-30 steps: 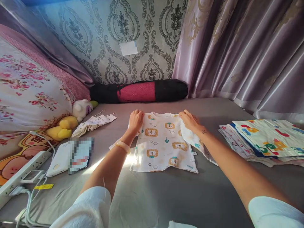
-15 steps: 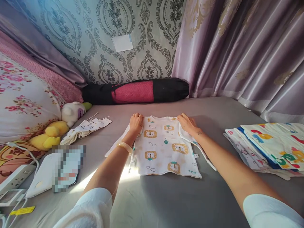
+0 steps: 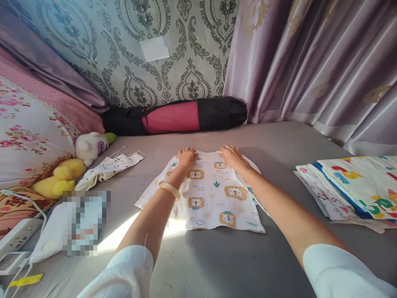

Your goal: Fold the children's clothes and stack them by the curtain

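A small white baby shirt [image 3: 214,198] with yellow lion faces and green leaves lies spread on the grey bed, its hem toward me. My left hand [image 3: 187,157] is at the left side of its neckline, fingers curled down on the fabric. At the right side of the neckline, my right hand [image 3: 230,157] is closed on the cloth in the same way. Both sleeves fan outward, partly covered by my forearms. My fingertips are mostly hidden behind the backs of my hands.
Folded printed cloths [image 3: 350,186] are stacked at the right. A crumpled white garment [image 3: 110,167], plush toys [image 3: 62,176], a power strip [image 3: 20,236] and a blurred-out flat object [image 3: 88,223] lie at left. A black-and-red rolled bag [image 3: 173,117] rests against the wall.
Both hands have moved inward along the shirt's top edge, from the shoulders toward the neckline. The sleeves now lie more spread out. The view has shifted slightly.
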The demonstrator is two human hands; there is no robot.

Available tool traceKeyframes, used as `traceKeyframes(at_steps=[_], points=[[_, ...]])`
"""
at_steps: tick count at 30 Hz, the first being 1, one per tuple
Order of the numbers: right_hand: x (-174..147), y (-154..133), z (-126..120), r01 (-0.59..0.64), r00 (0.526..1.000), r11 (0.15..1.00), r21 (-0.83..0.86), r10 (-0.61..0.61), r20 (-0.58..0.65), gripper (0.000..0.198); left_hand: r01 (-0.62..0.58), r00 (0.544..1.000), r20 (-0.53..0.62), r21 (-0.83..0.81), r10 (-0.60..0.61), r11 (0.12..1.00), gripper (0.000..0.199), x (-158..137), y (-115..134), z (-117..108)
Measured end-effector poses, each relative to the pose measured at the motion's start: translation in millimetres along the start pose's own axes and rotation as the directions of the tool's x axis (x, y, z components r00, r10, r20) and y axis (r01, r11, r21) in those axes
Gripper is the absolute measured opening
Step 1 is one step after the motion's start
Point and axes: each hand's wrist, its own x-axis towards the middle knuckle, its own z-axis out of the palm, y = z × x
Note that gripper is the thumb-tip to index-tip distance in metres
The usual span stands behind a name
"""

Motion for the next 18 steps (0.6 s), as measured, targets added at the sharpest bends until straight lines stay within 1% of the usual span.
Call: traceKeyframes(at_steps=[4,8,15,18], points=[[1.2,-1.6,16.5,-0.107,0.991,0.992,0.073,0.113,-0.077,0.031,0.083,0.996,-0.034,-0.007,-0.083,0.997,0.030,0.3,5.3,8.3],[2.8,0.3,25.3,-0.164,0.975,0.979,0.121,0.179,-0.130,0.031,0.158,0.983,-0.092,-0.018,-0.159,0.987,0.031,-0.3,7.2,16.8],[4.0,-1.6,28.2,-0.183,0.971,0.974,0.137,0.201,-0.130,0.032,0.135,0.982,-0.141,0.053,-0.126,0.989,0.034,-1.8,10.9,21.4],[5.0,3.8,21.7,-0.167,0.978,0.965,0.202,0.188,-0.092,0.031,0.110,0.979,-0.181,0.101,-0.090,0.989,0.032,-3.3,12.6,19.0]])
